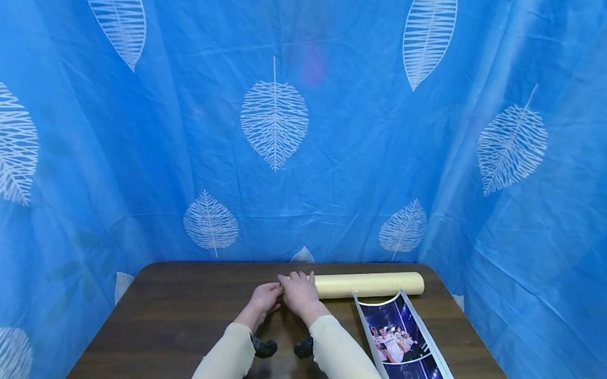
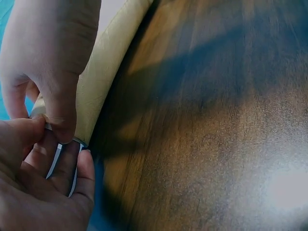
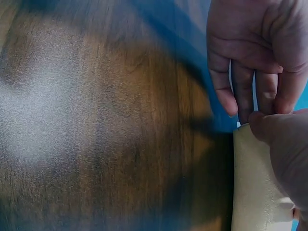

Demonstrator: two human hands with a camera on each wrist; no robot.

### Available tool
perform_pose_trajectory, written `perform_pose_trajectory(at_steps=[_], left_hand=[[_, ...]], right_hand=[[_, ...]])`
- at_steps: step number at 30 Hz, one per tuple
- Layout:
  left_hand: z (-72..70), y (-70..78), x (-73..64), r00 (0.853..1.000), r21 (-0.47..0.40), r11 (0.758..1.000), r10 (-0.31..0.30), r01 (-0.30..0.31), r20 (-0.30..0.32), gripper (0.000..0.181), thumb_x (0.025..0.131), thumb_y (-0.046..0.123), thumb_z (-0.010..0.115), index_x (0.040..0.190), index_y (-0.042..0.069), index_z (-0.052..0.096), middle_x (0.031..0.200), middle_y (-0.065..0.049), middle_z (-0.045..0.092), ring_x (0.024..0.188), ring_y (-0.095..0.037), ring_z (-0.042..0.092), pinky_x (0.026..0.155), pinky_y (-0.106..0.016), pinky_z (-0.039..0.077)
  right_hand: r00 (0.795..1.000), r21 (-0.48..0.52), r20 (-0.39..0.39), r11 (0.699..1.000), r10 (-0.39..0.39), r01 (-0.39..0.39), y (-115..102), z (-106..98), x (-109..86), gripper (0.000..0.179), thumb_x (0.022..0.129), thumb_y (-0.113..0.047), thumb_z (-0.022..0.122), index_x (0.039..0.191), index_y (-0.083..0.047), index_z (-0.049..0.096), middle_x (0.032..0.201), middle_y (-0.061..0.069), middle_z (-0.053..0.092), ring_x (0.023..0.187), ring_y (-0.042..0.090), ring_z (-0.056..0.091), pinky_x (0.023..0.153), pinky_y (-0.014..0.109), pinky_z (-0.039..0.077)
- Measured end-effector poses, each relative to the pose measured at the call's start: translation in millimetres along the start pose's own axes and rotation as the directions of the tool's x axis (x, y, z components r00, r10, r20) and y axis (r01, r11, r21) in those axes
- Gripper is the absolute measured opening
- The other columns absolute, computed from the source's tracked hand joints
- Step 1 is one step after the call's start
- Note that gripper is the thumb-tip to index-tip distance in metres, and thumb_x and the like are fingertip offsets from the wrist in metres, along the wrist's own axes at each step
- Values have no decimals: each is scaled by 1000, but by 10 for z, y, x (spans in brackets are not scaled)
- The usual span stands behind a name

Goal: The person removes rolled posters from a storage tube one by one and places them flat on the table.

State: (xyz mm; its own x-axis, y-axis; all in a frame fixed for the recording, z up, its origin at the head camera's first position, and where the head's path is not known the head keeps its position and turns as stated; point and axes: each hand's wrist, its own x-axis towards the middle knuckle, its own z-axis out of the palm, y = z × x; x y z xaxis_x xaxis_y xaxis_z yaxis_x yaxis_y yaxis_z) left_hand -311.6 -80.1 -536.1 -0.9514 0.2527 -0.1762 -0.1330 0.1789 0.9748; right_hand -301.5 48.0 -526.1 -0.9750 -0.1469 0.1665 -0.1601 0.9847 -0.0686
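A pale yellow roll [image 1: 369, 285] lies crosswise near the table's back edge. My right hand [image 1: 300, 294] holds its left end, fingers over the top and thumb on the near side. At that same end, my left hand [image 1: 265, 299] pinches the rim between thumb and index finger. The left wrist view shows the left hand [image 2: 45, 178] with its other fingers spread loosely below the end of the roll [image 2: 103, 72]. In the right wrist view, the right thumb [image 3: 267, 125] presses the roll's edge. What is pinched at the rim is mostly hidden.
A long printed photo strip [image 1: 396, 331] with pale borders runs from the roll's right part toward the front of the dark wooden table [image 1: 187, 322]. Blue curtains [image 1: 332, 155] with white leaf prints hang behind the table and on both sides.
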Motion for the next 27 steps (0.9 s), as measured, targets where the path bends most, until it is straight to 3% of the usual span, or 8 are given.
perform_pose_trajectory(at_steps=[8, 18, 27], left_hand=[[-8, 30, 84, 1000, 4, 1000, -24, 24, -12, 31, 106, 12, 54, 129, -5, 68, 122, -16, 69, 98, -20, 64, 89, -42, 57], [-13, 21, 169, 999, 10, 999, -46, 46, -27, 28, 104, 14, 59, 123, -3, 71, 119, -16, 69, 101, -25, 65, 92, -43, 57], [-23, 71, 209, 995, 10, 998, -59, 60, -81, 20, 99, 15, 67, 99, -3, 77, 92, -7, 70, 85, -21, 62, 82, -39, 58]], right_hand=[[1000, 26, -10, 1000, 5, -4, 4, -13, 47, 41, 94, -23, 73, 134, -20, 67, 127, 6, 66, 125, 33, 56, 112, 69, 30], [1000, 38, -6, 999, -8, 8, 58, -31, 89, 41, 94, -23, 72, 135, -21, 67, 128, 6, 66, 126, 33, 56, 112, 69, 31], [999, 12, -33, 999, -39, 40, 103, -35, 136, 41, 91, -26, 76, 131, -21, 68, 124, 6, 67, 122, 33, 58, 108, 69, 35]])
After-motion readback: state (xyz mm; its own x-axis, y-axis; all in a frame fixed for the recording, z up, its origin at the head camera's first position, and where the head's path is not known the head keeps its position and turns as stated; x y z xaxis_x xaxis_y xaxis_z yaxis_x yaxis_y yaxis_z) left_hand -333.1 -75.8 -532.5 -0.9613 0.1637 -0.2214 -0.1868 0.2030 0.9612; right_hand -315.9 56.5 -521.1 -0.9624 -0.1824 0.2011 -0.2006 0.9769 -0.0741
